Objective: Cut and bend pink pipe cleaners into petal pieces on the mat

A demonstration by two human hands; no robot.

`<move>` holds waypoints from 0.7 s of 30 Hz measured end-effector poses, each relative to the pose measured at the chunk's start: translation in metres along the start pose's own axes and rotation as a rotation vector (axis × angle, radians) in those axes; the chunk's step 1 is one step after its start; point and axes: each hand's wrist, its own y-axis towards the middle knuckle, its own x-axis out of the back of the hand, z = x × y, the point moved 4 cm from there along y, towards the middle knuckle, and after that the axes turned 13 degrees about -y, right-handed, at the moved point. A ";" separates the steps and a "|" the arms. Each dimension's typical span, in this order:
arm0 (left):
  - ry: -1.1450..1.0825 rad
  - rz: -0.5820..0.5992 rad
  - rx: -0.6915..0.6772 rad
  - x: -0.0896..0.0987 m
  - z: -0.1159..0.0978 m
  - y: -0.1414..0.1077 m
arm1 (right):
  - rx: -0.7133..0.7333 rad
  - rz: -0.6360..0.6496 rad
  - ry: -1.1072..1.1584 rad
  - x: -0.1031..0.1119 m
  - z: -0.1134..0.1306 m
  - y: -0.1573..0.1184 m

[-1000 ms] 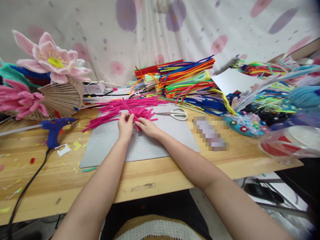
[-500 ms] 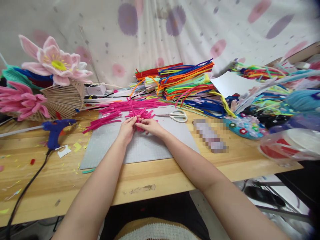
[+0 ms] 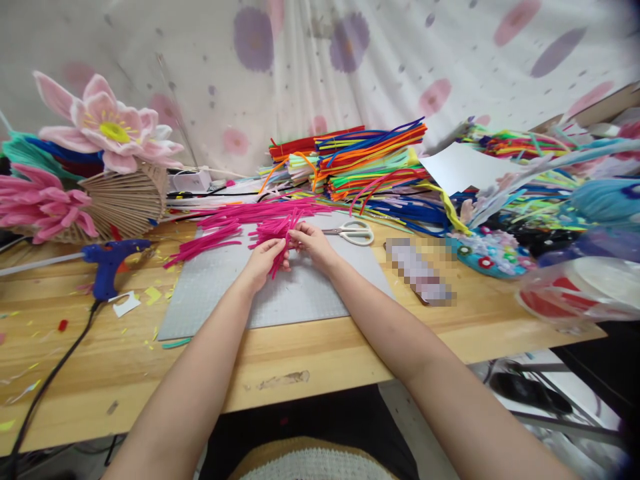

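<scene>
Magenta pipe cleaners [image 3: 281,257] are pinched between the fingers of my left hand [image 3: 266,259], their lower ends poking out below. My right hand [image 3: 314,245] is closed on the same pipe cleaners from the other side, close against the left fingertips. Just behind both hands lies a pile of short magenta pipe cleaners [image 3: 265,231]. Left of it is another magenta bundle [image 3: 210,241], and a long row of magenta stems [image 3: 250,212] runs across the back of the grey cutting mat [image 3: 310,300]. White-handled scissors [image 3: 357,232] rest at the mat's right, blades toward my right hand.
A blue glue gun [image 3: 107,263] stands on the left with its black cord trailing forward. A pink fuzzy flower [image 3: 107,127] and a wooden fan [image 3: 130,207] are behind it. Stacked colourful pipe cleaners [image 3: 370,160] fill the back. At right sits a decorated blue piece [image 3: 490,257].
Both hands have shifted slightly right, and my right hand has turned more upright. The held pipe cleaners now tilt to the right at the top, and their lower ends show below my fingers.
</scene>
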 end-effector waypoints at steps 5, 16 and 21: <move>-0.012 0.013 0.069 -0.003 -0.001 -0.001 | -0.072 -0.047 0.034 -0.003 -0.006 0.002; -0.451 0.045 0.267 -0.003 -0.001 0.001 | -0.042 -0.060 0.225 -0.008 0.001 -0.001; -0.557 0.073 0.398 -0.004 0.000 -0.004 | 0.084 0.130 -0.029 -0.008 0.014 -0.007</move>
